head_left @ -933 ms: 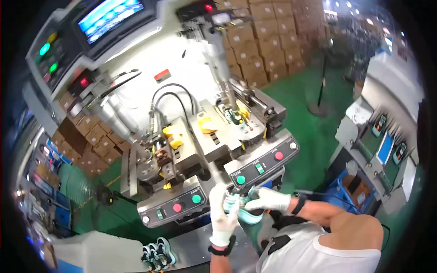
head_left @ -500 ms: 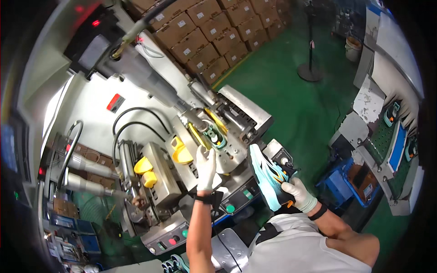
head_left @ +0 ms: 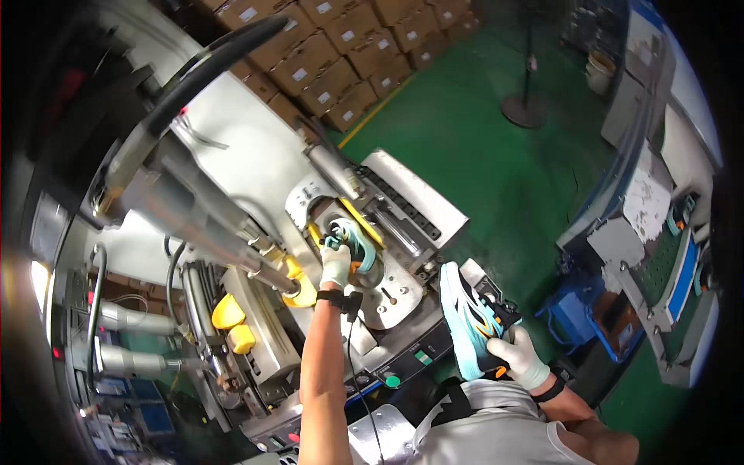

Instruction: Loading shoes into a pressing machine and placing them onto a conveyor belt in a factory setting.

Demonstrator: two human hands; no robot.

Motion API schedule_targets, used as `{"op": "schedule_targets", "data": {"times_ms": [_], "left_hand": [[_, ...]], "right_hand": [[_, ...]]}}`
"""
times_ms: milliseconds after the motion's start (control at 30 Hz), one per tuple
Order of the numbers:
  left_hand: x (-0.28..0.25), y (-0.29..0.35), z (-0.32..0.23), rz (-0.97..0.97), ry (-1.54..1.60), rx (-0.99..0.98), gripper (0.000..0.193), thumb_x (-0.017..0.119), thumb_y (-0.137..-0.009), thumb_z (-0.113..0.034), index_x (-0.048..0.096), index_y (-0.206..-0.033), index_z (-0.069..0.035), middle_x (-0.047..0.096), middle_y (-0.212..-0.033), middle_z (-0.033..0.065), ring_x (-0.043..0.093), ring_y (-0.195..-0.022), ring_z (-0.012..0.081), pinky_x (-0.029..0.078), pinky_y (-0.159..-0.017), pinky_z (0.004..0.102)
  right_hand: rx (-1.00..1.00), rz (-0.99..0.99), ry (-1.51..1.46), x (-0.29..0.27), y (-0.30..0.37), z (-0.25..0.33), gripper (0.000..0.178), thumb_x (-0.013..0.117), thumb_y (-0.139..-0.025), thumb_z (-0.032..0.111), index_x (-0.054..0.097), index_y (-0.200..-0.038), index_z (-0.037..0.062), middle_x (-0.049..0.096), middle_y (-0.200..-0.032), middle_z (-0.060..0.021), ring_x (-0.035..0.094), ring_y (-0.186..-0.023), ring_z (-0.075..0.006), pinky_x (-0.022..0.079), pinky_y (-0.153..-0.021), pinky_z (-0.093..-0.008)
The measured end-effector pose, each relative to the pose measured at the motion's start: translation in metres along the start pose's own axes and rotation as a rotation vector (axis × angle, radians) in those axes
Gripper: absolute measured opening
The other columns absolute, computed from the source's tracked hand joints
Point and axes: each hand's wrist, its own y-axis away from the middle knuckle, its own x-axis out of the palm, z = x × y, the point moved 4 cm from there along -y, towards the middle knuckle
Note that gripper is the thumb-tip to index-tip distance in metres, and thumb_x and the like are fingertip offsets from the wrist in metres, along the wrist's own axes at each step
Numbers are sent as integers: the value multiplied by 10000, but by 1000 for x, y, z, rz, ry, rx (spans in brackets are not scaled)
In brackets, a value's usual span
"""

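Observation:
My left hand (head_left: 335, 265), in a pale glove, reaches into the press and has its fingers closed on the upper part of a light-blue and black sneaker (head_left: 359, 246). That sneaker lies in the press's round metal seat (head_left: 395, 304), between yellow pads (head_left: 361, 222). My right hand (head_left: 524, 358), gloved too, grips a second sneaker (head_left: 466, 322) by the heel end. This one is light blue, white and black with orange accents, held tilted in front of the machine with its pale sole side toward the left. The left fingertips are partly hidden against the shoe.
A thick press cylinder (head_left: 213, 213) slants over the machine, left of the seat. Another station with yellow pads (head_left: 228, 311) stands at the left. Cartons (head_left: 333, 85) are stacked behind. A rack with more shoes (head_left: 659, 271) and a blue crate (head_left: 577, 314) are at right.
The press cylinder has swung left, off the seated sneaker. My left hand has moved up from beside the seat and closed on that sneaker. My right hand still holds its sneaker, slightly lower and further right.

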Motion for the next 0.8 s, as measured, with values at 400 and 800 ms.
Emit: {"op": "schedule_targets", "data": {"times_ms": [400,800], "left_hand": [[-219,386,33,-6,503,-85,186,592,-1095,-100,593,-1248,4,607,-1022,11,546,-890,92,478,-813,259],[-195,767,233,-637,-61,-706,419,620,-1097,-233,603,-1404,52,695,-1331,175,673,-1199,294,527,-1065,405]], "right_hand": [[-160,457,786,212,-290,-11,421,762,-974,168,639,-1305,-60,746,-1165,-126,715,-1032,-191,581,-934,-332],[-454,79,1557,245,-415,-198,599,601,-990,250,537,-1528,-4,691,-1253,-300,703,-1107,-473,554,-970,-564]]}}
